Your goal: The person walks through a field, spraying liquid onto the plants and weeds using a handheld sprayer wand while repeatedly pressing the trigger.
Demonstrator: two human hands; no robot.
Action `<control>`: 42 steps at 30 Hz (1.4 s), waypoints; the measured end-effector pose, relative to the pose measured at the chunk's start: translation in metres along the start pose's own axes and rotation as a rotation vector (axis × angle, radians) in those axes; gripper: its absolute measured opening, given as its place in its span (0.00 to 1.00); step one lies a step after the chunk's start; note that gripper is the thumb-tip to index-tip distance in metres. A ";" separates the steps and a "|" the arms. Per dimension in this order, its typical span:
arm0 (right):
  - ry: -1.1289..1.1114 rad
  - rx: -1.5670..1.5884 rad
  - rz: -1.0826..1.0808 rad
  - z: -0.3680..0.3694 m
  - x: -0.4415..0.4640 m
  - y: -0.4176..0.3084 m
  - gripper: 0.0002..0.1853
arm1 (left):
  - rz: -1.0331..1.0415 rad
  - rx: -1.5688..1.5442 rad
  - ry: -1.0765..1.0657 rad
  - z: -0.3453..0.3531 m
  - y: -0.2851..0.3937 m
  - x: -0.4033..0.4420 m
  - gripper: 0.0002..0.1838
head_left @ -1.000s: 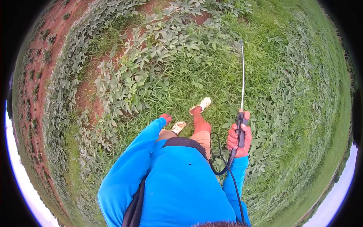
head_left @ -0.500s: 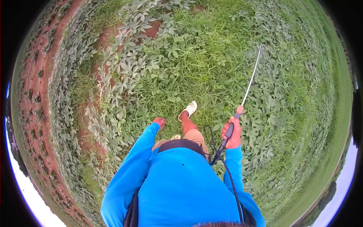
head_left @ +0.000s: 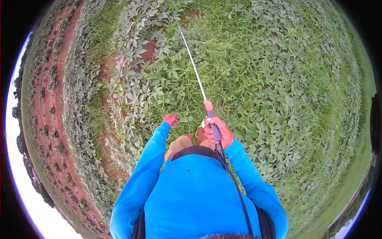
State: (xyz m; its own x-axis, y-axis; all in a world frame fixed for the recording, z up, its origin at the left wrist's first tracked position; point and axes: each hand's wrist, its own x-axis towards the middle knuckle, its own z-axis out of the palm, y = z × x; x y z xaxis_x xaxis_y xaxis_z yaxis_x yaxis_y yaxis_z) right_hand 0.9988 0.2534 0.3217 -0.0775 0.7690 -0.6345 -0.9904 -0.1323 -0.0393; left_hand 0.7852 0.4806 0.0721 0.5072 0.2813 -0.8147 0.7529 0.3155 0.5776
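Observation:
My right hand (head_left: 220,132) is wrapped round the grey handle of a sprayer wand (head_left: 194,65), in front of my waist. The wand's thin metal tube points forward and slightly left, with its nozzle tip over the greenery. From the handle's lower end a black hose (head_left: 237,187) runs back along my right side. My left hand (head_left: 171,119) hangs over the plants with its fingers curled in and nothing visible in it. Part of a light shoe (head_left: 202,126) shows beside the right hand.
Dense grass (head_left: 230,51) and broad-leaved plants (head_left: 274,103) cover the ground ahead and to the right. Pale-leaved plants (head_left: 131,79) grow in a row on the left. Beyond them lies red soil (head_left: 43,103) with small plants in it.
My right hand has swung the wand from right to left, so its tip has crossed to just left of centre. The left hand has moved slightly forward.

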 end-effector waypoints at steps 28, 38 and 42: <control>0.400 -0.118 -0.197 0.075 0.001 -0.139 0.12 | -0.006 -0.076 -0.057 -0.058 0.102 0.127 0.15; 0.600 0.012 -0.493 0.096 0.027 -0.200 0.10 | 0.051 0.112 -0.087 -0.075 0.210 0.201 0.16; 0.450 0.053 -0.424 0.104 0.050 -0.236 0.12 | 0.021 0.015 -0.053 -0.095 0.206 0.211 0.17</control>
State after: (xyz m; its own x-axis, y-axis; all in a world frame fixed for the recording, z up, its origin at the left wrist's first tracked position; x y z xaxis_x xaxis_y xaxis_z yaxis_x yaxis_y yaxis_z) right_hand 1.2167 0.3880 0.3795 0.3683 0.4073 -0.8357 -0.9297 0.1676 -0.3280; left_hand 1.0078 0.6909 0.0240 0.5439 0.2386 -0.8045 0.7480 0.2967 0.5937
